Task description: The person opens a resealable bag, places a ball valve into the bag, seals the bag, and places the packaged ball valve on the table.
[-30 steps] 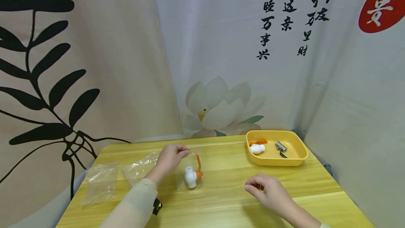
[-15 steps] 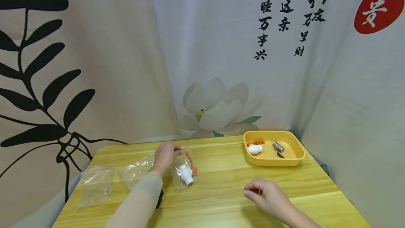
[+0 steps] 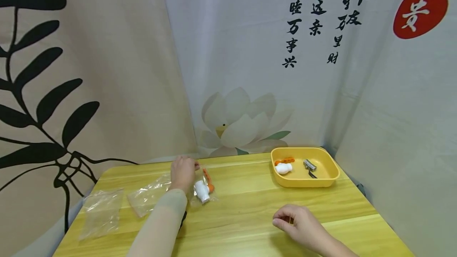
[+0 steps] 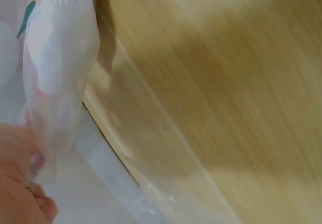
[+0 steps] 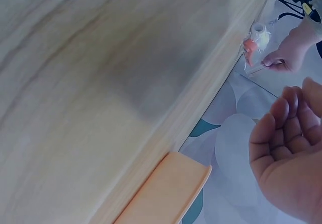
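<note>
At the far edge of the table, in the head view, my left hand point(image 3: 183, 174) pinches the top of a small clear plastic bag point(image 4: 60, 118). Inside this bag is a white plastic valve point(image 3: 202, 191) with an orange handle point(image 3: 207, 175), tilted. The left wrist view shows the white valve body through the film, close to the thumb and fingers. Nearer the front right, my right hand point(image 3: 300, 225) hovers over the wood with loosely curled fingers. The right wrist view finds nothing in its palm.
A yellow tray point(image 3: 305, 183) at the back right holds a white fitting point(image 3: 283, 168), an orange handle point(image 3: 285, 161), a metal cylinder point(image 3: 310, 165) and a small black piece point(image 3: 312, 174). Flat plastic bags point(image 3: 101, 213) lie on the left. A patterned curtain point(image 3: 232, 50) hangs behind.
My left hand has moved left and slightly farther away with the bagged valve, which now tilts the other way. My right hand holds about the same pose. The head view has turned slightly right.
</note>
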The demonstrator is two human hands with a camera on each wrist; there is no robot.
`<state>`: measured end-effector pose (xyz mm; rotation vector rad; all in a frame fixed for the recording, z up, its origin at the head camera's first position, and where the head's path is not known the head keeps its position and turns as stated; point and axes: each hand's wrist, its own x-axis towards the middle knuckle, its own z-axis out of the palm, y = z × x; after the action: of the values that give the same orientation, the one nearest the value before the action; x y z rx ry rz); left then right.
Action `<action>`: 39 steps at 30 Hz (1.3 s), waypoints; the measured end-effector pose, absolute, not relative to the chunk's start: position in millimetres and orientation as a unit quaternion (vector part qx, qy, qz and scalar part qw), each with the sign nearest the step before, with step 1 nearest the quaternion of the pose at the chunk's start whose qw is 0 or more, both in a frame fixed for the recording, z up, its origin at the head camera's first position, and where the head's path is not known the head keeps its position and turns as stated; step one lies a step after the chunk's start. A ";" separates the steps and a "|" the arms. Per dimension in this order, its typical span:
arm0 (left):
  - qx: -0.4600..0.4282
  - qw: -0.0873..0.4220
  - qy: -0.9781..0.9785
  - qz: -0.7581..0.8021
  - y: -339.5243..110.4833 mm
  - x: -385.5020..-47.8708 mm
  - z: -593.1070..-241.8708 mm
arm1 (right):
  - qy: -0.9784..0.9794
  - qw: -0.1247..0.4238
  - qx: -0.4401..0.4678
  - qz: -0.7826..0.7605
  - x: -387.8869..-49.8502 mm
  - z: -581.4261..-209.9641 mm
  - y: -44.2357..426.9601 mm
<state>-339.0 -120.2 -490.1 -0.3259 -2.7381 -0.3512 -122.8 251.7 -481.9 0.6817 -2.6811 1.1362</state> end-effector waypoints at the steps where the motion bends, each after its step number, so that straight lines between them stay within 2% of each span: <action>1: -0.113 0.186 -0.969 -0.119 -119.8 -340.3 -490.3 | -0.893 0.074 0.229 0.380 -122.5 -482.3 251.6; 5: -0.104 0.199 -0.968 -0.116 -116.4 -343.9 -488.6 | -0.892 0.066 0.229 0.383 -121.5 -482.6 251.5; 12: -0.093 0.182 -0.971 -0.128 -110.1 -343.3 -485.6 | -0.897 0.047 0.216 0.382 -121.3 -481.2 251.2; 18: -0.095 0.198 -0.959 -0.181 -105.0 -343.4 -485.1 | -0.898 0.032 0.210 0.384 -121.5 -481.3 250.8; 25: -0.097 0.165 -0.962 -0.196 -104.4 -341.9 -489.4 | -0.899 0.032 0.213 0.381 -121.0 -482.3 250.9; 32: -0.116 0.163 -0.960 -0.194 -115.5 -317.9 -489.3 | -0.898 0.029 0.221 0.380 -122.7 -483.3 250.0; 39: -0.140 0.119 -0.971 -0.152 -149.5 -275.4 -492.8 | -0.896 0.034 0.229 0.379 -122.4 -484.9 250.1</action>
<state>-275.4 -149.5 -492.8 -0.4103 -2.8394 -0.4432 -122.4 250.1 -484.9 0.7050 -2.7549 1.1656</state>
